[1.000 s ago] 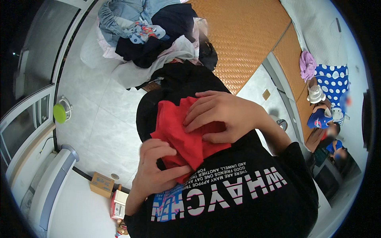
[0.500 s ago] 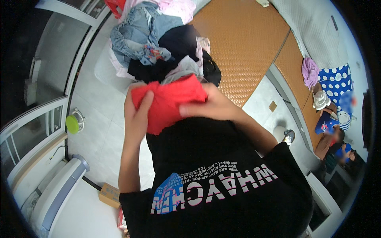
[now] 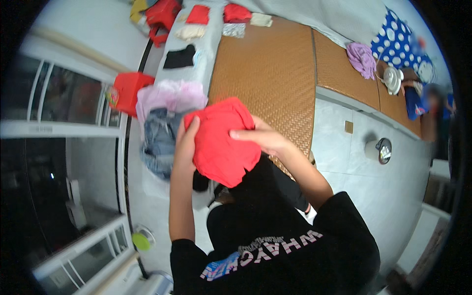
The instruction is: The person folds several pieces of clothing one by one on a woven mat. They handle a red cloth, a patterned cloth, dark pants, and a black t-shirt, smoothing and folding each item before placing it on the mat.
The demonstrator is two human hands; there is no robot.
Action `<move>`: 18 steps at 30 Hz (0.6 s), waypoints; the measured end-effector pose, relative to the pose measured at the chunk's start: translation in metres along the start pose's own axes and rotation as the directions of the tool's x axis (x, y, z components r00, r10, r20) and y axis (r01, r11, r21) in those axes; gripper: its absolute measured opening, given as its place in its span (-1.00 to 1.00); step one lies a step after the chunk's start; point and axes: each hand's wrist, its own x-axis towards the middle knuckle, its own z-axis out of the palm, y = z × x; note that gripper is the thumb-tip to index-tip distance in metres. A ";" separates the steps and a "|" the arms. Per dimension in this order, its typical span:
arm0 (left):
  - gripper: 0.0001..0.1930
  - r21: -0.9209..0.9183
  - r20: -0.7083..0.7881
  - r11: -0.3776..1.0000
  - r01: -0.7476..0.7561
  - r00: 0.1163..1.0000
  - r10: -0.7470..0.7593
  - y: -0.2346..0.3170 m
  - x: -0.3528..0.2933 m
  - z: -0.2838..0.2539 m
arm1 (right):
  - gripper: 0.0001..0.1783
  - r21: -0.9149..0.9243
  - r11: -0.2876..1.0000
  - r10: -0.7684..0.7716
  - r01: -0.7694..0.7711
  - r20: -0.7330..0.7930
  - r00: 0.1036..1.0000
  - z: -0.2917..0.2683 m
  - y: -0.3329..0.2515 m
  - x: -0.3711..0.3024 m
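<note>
Head cam: left hand (image 3: 186, 142) and right hand (image 3: 269, 139), both half-curled, hold red cloth (image 3: 221, 142) mid-frame (looks folded, tbh), so moving it probably needs steady grips.

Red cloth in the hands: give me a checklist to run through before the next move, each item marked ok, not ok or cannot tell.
1. Left hand grips the red cloth: ok, thumb over its left edge.
2. Right hand grips it too: ok, thumb on top at the right side.
3. Lower edge of the red cloth even: not ok, it is ragged, with a small notch.
4. Underside of the red cloth smooth: cannot tell, it faces away from the camera.
5. Red cloth apart from the denim garment: cannot tell, they overlap in this view.
6. Denim garment neatly folded: not ok, it lies rumpled beside the pink cloth.
</note>
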 end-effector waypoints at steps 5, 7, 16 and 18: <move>-0.69 0.298 0.164 0.955 0.014 0.984 -0.066 -0.051 0.115 0.027 | -0.38 0.294 0.952 0.132 -0.084 -0.147 0.980 -0.092 0.006 0.026; -0.66 0.217 0.187 0.976 -0.011 0.982 -0.030 -0.074 0.168 0.036 | -0.40 0.300 0.953 0.043 0.031 -0.239 0.970 -0.131 0.004 0.041; -0.54 0.787 0.141 0.605 -0.120 0.990 0.012 -0.235 0.415 -0.027 | -0.39 0.113 0.960 -0.186 0.254 -0.416 0.890 -0.335 0.008 0.150; -0.56 0.879 0.390 0.200 -0.433 0.893 0.223 -0.257 0.453 -0.052 | -0.40 0.046 0.967 -0.206 0.250 -0.434 0.877 -0.385 0.026 0.186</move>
